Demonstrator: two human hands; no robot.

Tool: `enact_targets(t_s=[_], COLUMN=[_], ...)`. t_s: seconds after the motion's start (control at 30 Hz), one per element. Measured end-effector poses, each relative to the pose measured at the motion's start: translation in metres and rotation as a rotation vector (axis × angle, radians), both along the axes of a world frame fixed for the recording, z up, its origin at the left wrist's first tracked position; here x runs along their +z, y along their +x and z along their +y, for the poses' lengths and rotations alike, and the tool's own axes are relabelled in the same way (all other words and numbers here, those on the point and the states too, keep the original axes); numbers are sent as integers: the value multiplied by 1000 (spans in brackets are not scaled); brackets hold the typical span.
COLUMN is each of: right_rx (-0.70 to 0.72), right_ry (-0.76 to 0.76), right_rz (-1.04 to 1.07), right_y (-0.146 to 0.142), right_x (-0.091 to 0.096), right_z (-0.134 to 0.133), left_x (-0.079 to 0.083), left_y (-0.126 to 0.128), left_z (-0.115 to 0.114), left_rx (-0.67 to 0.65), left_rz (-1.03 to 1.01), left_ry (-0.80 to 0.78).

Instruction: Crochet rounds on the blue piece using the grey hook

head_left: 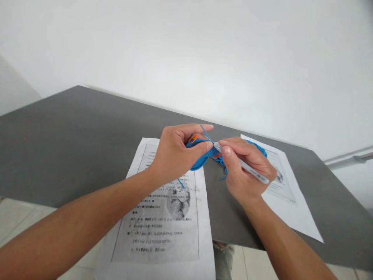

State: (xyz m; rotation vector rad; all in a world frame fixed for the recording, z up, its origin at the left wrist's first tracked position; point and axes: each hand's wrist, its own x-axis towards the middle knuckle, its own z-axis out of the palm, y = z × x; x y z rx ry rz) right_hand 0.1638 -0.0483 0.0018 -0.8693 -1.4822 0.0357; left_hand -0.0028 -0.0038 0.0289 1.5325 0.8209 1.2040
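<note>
Near the middle of the view, it's the blue, rounded piece of stitched yarn (199, 162) held up above the dark grey table (87, 128), and the left hand (182, 149) has it from 9 o'clock, thumb and fingers closed in a pinch, index finger stretched out with a blue strand (204, 131) across it. In from 3 o'clock, the right hand (247, 167) is curled pen-style round a slim grey-handled tool (253, 171), its front end right at the left thumb, the very tip too small to make out. At 11 o'clock on the piece sits an orange plastic clip (192, 139). Behind the right hand, towards 3 o'clock, a blue yarn bundle (258, 147); at 7 o'clock a white printed sheet (163, 233), at 4 o'clock a second white printed sheet (291, 198).
</note>
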Motion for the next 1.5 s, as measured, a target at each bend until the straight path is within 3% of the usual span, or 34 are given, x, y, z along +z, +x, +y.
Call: enact_targets(t_s=[0.13, 0.23, 0.43, 0.6, 0.77, 0.9, 1.07, 1.27, 1.5], right_rx=[-96, -184, -87, -174, -233, -136, 4, 87, 123], right_ry=[-56, 12, 54, 96, 249, 308, 236, 104, 66], right_rz=[-110, -276, -304, -438, -514, -507, -363, -269, -236], right_y=[-1, -3, 1, -5, -11, 0, 13, 20, 28], right_x=[2, 4, 0, 1, 0, -1, 4, 9, 10], right_z=[-5, -8, -6, -10, -11, -8, -8, -11, -11], left_x=[-1, -1, -3, -4, 2, 6, 9, 10, 6], left_y=[1, 2, 3, 5, 4, 2, -3, -7, -10], left_z=[-1, -2, -1, 2, 0, -1, 3, 9, 16], left_rx=[18, 7, -36, -129, -252, -281, -255, -250, -313], left_rz=[-35, -74, -154, -383, -535, -507, -486, -445, -394], left_ry=[-52, -83, -173, -342, -478, -473, -488, -509, -499])
